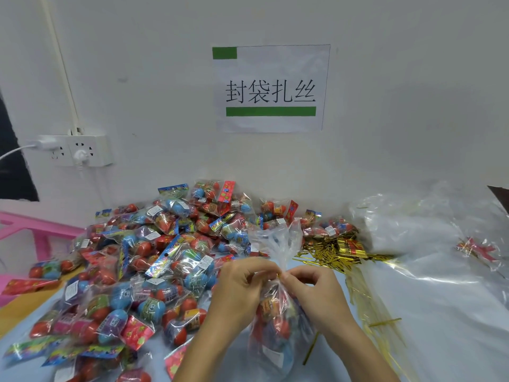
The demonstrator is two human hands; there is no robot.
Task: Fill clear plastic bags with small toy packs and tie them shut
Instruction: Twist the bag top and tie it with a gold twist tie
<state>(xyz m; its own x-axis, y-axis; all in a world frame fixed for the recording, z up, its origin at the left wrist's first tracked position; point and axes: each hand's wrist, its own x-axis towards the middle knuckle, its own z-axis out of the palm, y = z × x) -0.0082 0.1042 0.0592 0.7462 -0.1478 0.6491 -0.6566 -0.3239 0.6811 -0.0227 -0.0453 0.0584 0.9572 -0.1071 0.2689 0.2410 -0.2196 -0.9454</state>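
Tying the bag shut
Left hand (242, 282) and right hand (311, 288) both pinch the gold tie (278, 275) on the filled bag (275, 326), lower middle.

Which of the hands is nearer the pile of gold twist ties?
Right. The right hand pinches the bag neck just below-left of the gold twist ties; the left hand is on the neck's far side.

Hands (278, 282) perhaps pinching bag neck (281, 271)
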